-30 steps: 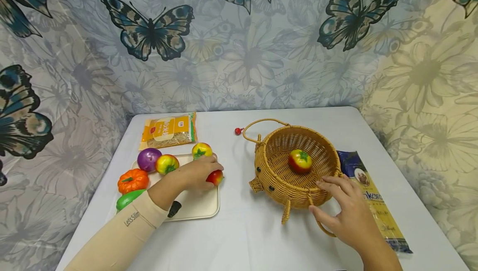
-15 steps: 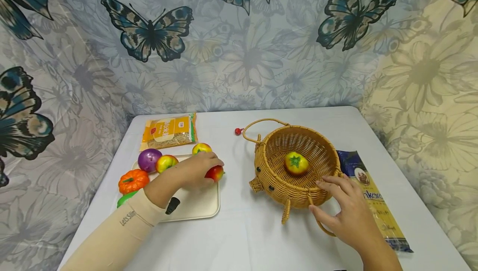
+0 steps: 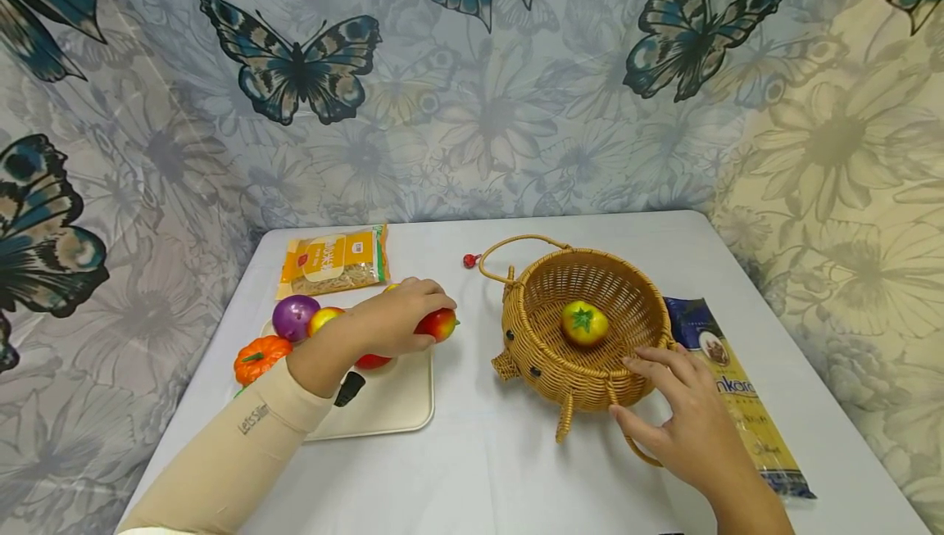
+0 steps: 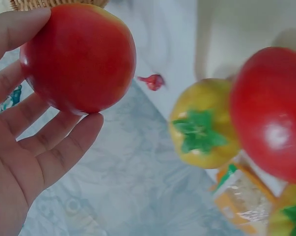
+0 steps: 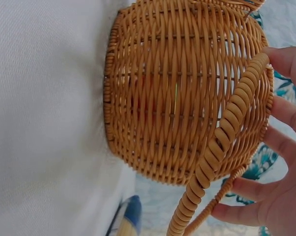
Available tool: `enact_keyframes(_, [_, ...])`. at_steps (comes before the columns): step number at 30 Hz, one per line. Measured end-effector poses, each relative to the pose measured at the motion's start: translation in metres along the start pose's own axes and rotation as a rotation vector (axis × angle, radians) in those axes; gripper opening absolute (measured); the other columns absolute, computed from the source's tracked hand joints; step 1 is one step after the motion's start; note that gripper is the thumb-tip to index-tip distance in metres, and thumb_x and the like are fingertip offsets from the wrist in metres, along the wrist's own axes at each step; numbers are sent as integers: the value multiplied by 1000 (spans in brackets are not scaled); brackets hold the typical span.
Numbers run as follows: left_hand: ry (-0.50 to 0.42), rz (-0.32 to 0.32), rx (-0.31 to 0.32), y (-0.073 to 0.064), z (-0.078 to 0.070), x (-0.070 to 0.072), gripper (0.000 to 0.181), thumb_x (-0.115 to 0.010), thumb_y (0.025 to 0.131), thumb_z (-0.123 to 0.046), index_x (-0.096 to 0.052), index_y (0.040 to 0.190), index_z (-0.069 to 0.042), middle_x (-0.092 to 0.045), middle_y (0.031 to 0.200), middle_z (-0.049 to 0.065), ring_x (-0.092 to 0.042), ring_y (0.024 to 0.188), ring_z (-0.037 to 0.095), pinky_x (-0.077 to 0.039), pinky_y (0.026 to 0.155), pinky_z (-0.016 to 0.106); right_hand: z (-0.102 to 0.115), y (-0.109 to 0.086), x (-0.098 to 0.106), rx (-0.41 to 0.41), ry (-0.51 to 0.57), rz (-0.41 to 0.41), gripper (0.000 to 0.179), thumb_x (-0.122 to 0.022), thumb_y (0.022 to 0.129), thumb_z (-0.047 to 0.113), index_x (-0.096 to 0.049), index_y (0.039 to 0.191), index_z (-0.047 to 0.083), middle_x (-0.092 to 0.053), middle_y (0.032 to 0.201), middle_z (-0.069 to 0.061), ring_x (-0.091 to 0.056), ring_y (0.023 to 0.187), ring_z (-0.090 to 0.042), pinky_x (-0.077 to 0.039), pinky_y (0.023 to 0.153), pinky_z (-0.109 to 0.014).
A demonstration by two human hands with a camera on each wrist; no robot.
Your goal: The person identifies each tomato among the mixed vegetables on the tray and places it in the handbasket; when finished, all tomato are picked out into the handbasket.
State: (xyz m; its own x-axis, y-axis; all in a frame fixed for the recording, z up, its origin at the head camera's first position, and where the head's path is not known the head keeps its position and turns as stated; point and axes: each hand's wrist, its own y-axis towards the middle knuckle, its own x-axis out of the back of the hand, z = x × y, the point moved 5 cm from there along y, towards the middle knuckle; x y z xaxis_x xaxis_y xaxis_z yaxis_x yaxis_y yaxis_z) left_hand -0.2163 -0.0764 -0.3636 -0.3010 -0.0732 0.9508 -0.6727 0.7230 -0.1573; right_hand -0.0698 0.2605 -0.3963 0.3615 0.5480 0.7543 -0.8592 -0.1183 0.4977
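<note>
My left hand (image 3: pixel 394 318) grips a red-and-yellow toy tomato (image 3: pixel 438 325) over the right side of the cream tray (image 3: pixel 391 412). In the left wrist view, thumb and fingers curl round this tomato (image 4: pixel 81 59). Another red tomato (image 3: pixel 372 362) lies on the tray below the hand; yellow ones with green star leaves are partly hidden behind it. My right hand (image 3: pixel 686 404) holds the near right rim of the pig-shaped wicker basket (image 3: pixel 553 367), its thumb by the handle (image 5: pixel 226 132). One yellow tomato (image 3: pixel 585 324) sits inside the basket.
Left on the tray are a purple round vegetable (image 3: pixel 296 318) and an orange pumpkin (image 3: pixel 260 360). An orange food packet (image 3: pixel 335 260) lies behind it. A blue-and-yellow packet (image 3: pixel 752 420) lies right of the basket. A small red bauble (image 3: pixel 470 260) hangs near the far handle.
My left hand has lifted the tomato and moved slightly right and away from me, uncovering a red one below. The tomato in the basket has rolled, its green leaf now facing me. The right hand stays put.
</note>
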Motion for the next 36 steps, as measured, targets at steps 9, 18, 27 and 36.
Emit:
enact_keyframes(9, [33,-41,-70,11,-15,20,47,-74,94,-22,-60,138,-16,-56,136,6,-51,123,27,-52,100,39,0,-1,-1,-1,11,-4,54,-93,64,19,-72,114,13,-64,126,-13,-47,125,-51,-25,117,-65])
enact_keyframes(18, [24,-57,-119,21,-30,31,46,-73,95,-22,-60,138,-17,-56,138,4,-50,122,26,-49,101,37,1,0,0,22,26,-22,56,-93,64,17,-72,116,14,-64,127,-12,-47,126,-51,-24,120,-63])
enact_keyframes(27, [27,-87,-168,30,-48,43,48,-73,95,-23,-60,141,-19,-55,137,0,-49,122,22,-49,99,34,0,0,1,33,22,-27,55,-92,63,18,-73,115,10,-64,126,-13,-48,125,-50,-19,124,-57])
enact_keyframes(36, [19,-93,-222,42,-67,49,48,-72,95,-20,-60,141,-17,-55,139,2,-48,126,24,-47,101,34,-1,-1,1,38,30,-31,57,-92,63,18,-73,116,11,-64,127,-12,-47,125,-50,-20,124,-54])
